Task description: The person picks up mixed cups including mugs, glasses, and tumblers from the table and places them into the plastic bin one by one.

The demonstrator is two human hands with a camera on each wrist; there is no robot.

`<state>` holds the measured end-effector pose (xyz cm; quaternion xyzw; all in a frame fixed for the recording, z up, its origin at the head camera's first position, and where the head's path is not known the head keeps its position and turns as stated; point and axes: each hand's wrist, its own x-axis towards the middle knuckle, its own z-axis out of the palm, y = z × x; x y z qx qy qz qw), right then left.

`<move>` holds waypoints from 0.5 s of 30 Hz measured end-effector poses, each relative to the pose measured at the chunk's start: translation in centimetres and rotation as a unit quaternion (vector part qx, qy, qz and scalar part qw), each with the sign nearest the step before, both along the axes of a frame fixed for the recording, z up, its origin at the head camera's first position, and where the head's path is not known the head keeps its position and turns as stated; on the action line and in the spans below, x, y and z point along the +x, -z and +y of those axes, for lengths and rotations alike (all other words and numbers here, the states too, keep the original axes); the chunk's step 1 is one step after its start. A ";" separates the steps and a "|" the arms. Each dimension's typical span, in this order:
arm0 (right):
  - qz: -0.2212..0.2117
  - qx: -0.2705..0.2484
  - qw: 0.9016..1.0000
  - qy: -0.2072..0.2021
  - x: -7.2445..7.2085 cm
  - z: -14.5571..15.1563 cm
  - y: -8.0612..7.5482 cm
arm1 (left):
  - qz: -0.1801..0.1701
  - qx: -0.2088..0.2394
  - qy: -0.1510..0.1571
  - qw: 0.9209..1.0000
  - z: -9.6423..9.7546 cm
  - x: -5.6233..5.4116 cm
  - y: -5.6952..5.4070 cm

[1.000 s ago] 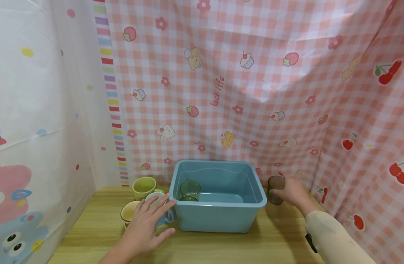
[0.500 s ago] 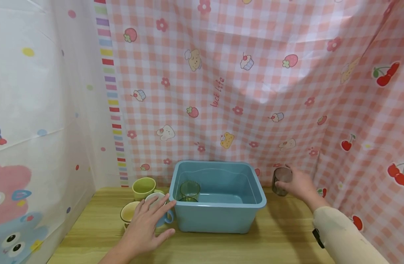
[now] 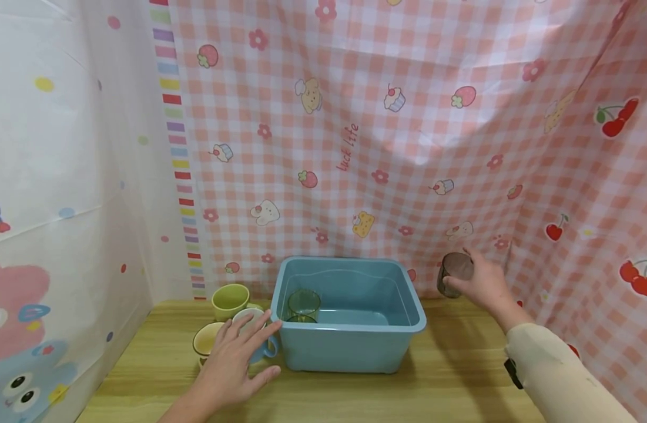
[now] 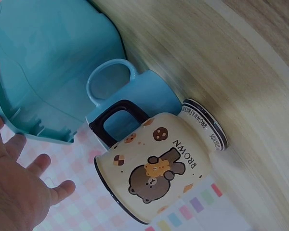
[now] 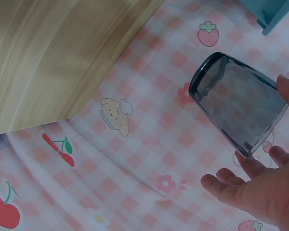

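Observation:
My right hand (image 3: 487, 285) holds a smoky grey drinking glass (image 3: 455, 273) in the air to the right of a blue plastic tub (image 3: 349, 351). In the right wrist view, the thumb and fingertips grip the glass (image 5: 238, 103) near its rim, its thick base pointing away. My left hand (image 3: 230, 370) hovers with spread fingers over the mugs left of the tub. Beneath it are a cream mug (image 4: 156, 168) with a bear print and dark handle, and a light blue mug (image 4: 147, 98); the hand partly covers both in the head view. A green mug (image 3: 230, 301) stands behind.
Inside the tub, greenish clear glasses (image 3: 304, 302) stand at its left end. The tub's raised walls lie between my hands. Patterned cloths (image 3: 355, 147) hang behind and on both sides of the wooden table (image 3: 334, 396).
My right hand has lifted the grey glass off the table, up and slightly right, tilting it. The left hand, mugs and tub have stayed in place.

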<state>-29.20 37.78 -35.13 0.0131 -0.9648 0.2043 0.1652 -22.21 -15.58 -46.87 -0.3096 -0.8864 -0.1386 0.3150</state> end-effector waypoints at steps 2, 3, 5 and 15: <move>0.008 -0.002 1.000 -0.001 0.0 -0.1 -0.3 | -0.005 0.001 -0.001 1.000 0.0 0.1 0.0; 0.011 -0.003 1.000 -0.002 -0.1 -0.2 -0.4 | -0.008 0.002 -0.002 1.000 0.0 0.1 0.0; 0.021 -0.003 1.000 -0.004 0.0 -0.4 -0.6 | -0.013 0.003 -0.003 1.000 0.0 0.1 0.0; 0.104 0.004 0.994 -0.020 0.1 -1.7 -1.7 | -0.010 0.004 -0.002 1.000 0.1 0.2 0.0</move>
